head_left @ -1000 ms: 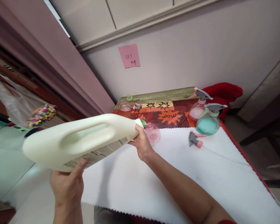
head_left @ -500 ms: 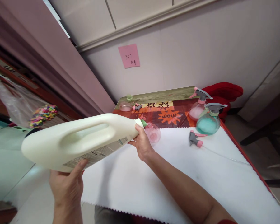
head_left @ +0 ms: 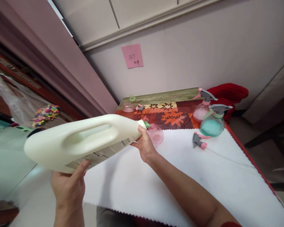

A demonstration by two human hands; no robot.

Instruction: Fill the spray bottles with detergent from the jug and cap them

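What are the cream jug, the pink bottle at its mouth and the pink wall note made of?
The cream jug looks like smooth plastic with a soft sheen: its handle is shaped into the body. The pink bottle seems glossy, tinted plastic, since it's see-through, but could be glass. The pink note looks like matte paper: flat, with handwriting.

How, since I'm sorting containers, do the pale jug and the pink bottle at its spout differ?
Size: the pale jug is larger than the pink bottle. Look: milky jug, see-through pink bottle. Pose: the jug is tilted in the left hand and right hand; the bottle stands upright on the white cover. Neither bears a spray head.
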